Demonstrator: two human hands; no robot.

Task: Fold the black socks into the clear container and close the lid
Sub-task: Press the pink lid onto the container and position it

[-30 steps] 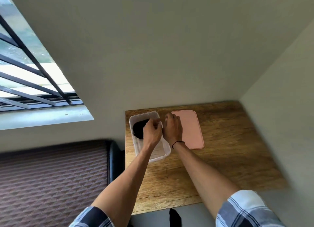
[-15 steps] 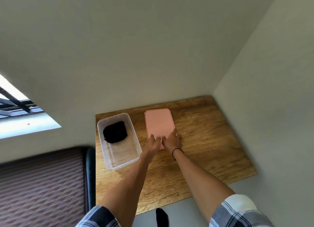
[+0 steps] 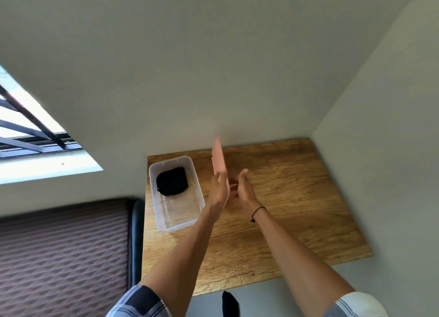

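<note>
The clear container [image 3: 199, 199] stands open on the left part of the wooden table [image 3: 297, 198]. A folded bundle of black socks [image 3: 172, 180] lies in its far half. The pink lid [image 3: 219, 161] is tilted up on edge, almost upright, just right of the container. My left hand [image 3: 219, 189] presses flat against the lid's left face near its lower end. On the other side, my right hand [image 3: 244, 188] holds the lid with fingers spread; a black band circles that wrist.
The table sits in a corner with walls behind and to the right. A dark woven surface [image 3: 61, 257] lies below and left of the table. A barred window [image 3: 28, 131] is at the far left. A small black item [image 3: 230, 303] shows under the table's near edge.
My hands left the container, moved right to the flat pink lid, and now have it lifted on edge between them. The socks stay in the container.
</note>
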